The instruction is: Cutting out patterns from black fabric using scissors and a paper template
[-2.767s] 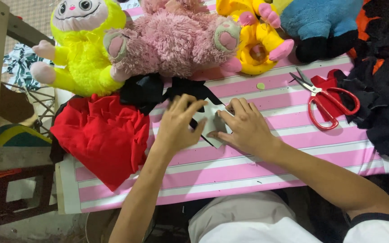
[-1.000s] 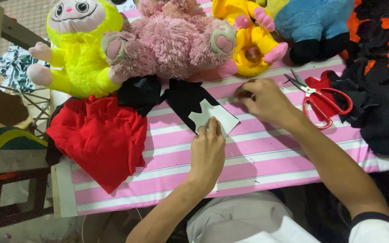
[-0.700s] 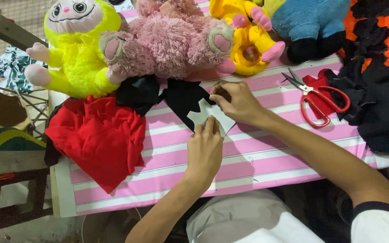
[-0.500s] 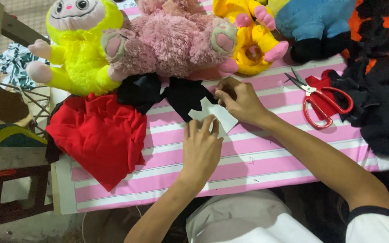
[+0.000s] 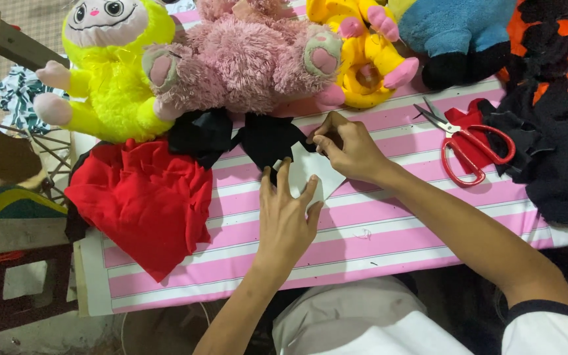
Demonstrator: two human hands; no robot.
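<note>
White paper template lies on black fabric at the middle of the pink-striped desk. Left hand, fingers spread flat, presses the template's lower edge. Right hand, at two o'clock from the left, has its fingers pinched together at the template's top edge; what they hold I cannot tell. Red scissors lie at three o'clock, red cloth at nine, pink plush toy at twelve
</note>
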